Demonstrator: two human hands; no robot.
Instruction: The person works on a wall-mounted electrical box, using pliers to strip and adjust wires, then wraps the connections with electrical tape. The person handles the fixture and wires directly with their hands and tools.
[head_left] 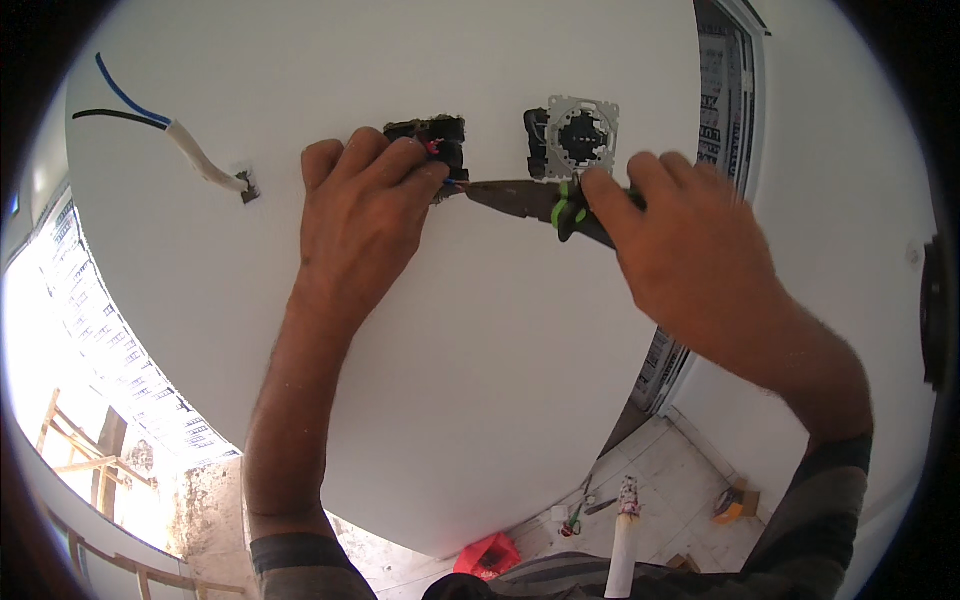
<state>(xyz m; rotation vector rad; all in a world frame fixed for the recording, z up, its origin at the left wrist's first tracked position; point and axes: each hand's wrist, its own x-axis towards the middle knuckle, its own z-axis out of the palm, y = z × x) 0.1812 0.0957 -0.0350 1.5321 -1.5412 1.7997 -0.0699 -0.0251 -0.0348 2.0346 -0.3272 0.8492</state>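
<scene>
The right hand (695, 240) grips pliers (515, 197) at three o'clock from the left hand (365, 215), which pinches a wire (456, 183) at their tip; socket (606, 140) at three o'clock from the box (452, 129)

From my head, the fisheye looks down at close range on my left hand (365, 225), right hand (695, 240) and the white wall (480, 350).
</scene>
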